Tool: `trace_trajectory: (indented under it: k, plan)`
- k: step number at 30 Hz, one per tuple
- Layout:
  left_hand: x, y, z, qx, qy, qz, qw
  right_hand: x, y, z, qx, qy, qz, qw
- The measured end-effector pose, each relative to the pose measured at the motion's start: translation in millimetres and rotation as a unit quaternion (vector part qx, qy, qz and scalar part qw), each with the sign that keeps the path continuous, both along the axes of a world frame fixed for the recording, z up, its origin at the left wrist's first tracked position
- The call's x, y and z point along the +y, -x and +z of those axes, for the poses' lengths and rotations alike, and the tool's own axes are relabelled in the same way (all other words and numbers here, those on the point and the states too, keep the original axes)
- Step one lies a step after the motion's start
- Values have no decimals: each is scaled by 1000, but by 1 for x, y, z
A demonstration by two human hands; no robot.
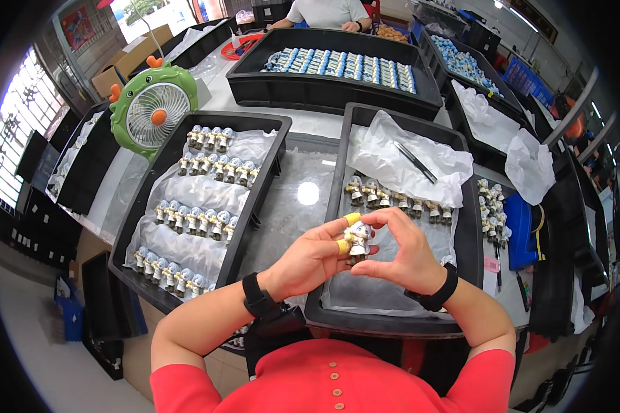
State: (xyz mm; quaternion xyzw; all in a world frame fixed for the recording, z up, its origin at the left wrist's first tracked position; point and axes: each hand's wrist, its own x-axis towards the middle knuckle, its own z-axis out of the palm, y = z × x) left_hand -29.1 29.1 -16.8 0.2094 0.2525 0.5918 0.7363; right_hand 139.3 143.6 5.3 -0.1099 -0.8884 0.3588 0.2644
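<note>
A small figurine (357, 241) with pale blue hair, a white and gold body and a dark base stands upright between my two hands. My left hand (313, 255) grips it from the left side, with yellow finger cots on two fingers. From the right, my right hand (410, 253) curls round, fingertips at its head and thumb near its base. Both hands are over the right black tray (337, 206), where a row of similar figurines (372, 194) lies on white paper. Two dark pens (415, 162) rest on crumpled paper (393, 148) there.
The left black tray (272, 155) holds rows of figurines on white sheets. A green fan (155, 110) stands behind it. Farther back, a large black tray (324, 96) holds blue-and-white pieces; another person (324, 12) sits beyond. More figurines (492, 210) and a blue container (520, 230) are at right.
</note>
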Motion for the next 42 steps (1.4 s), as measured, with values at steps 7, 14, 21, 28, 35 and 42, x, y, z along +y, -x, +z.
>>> trace_trajectory:
  k: [7, 14, 21, 28, 35, 42]
  plan:
    - [-1, 0, 0, 30, -2, -5, 1000, 2, -1, -1, -27, 87, -6, 996]
    - [-3, -1, -4, 32, 0, 8, 999, 0, 0, 2, -54, 120, -3, 991]
    - [-8, -18, 6, 181, 4, 56, 982, 4, -2, -10, -23, 332, -1, 943]
    - [-8, -15, 4, 226, 11, 35, 974, -3, 1, -7, -23, 368, -8, 929]
    - [-7, -12, 3, 177, 12, 20, 984, -2, 0, -6, -10, 399, 0, 917]
    - [-6, -13, 2, 197, -3, 9, 980, -2, 1, -14, 7, 350, -33, 936]
